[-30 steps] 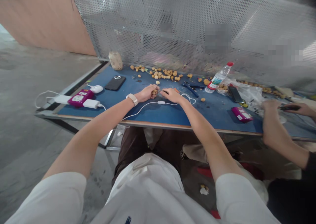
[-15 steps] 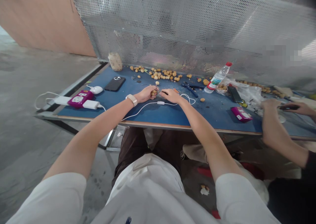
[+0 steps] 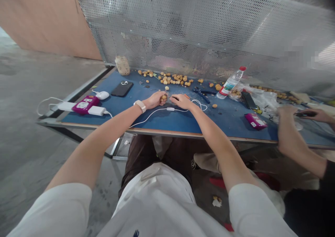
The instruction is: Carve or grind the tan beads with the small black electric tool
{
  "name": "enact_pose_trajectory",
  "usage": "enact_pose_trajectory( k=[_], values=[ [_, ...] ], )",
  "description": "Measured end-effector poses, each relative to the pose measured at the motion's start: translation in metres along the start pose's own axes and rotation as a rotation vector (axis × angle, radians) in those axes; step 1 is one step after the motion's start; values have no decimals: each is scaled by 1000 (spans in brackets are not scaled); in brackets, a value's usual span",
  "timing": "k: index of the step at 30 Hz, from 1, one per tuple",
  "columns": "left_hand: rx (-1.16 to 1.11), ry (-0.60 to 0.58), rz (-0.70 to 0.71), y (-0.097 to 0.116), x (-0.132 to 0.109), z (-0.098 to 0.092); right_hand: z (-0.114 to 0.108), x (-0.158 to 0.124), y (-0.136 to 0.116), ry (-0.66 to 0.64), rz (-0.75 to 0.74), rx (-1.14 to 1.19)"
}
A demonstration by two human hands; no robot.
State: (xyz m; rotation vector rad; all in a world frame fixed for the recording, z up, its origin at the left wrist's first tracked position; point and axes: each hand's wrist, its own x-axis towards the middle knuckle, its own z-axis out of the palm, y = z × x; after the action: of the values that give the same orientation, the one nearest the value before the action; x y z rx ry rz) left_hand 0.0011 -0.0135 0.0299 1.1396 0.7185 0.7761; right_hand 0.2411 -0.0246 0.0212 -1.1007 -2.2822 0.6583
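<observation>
Still hardly any change, with the left hand (image 3: 156, 99) curled shut around a small round tan nut (image 3: 163, 97) and the right hand (image 3: 181, 101) pinching a thin dark tool (image 3: 174, 98) right beside it, both over the middle of the blue desk (image 3: 183, 120), near a loose heap of nuts (image 3: 172, 78) by the far edge.
</observation>
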Motion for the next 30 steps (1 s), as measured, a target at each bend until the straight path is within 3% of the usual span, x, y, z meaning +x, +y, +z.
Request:
enact_pose_trajectory(
  k=[15,23,30],
  values=[
    [168,-12,104,-11,7,1,-1,-1,-1,-10,-6,-13],
    [575,151,270,-11,10,-4,-3,-4,-2,-38,-11,-26],
    [661,204,347,-12,10,-3,-2,-2,-2,-56,-16,-43]
  ],
)
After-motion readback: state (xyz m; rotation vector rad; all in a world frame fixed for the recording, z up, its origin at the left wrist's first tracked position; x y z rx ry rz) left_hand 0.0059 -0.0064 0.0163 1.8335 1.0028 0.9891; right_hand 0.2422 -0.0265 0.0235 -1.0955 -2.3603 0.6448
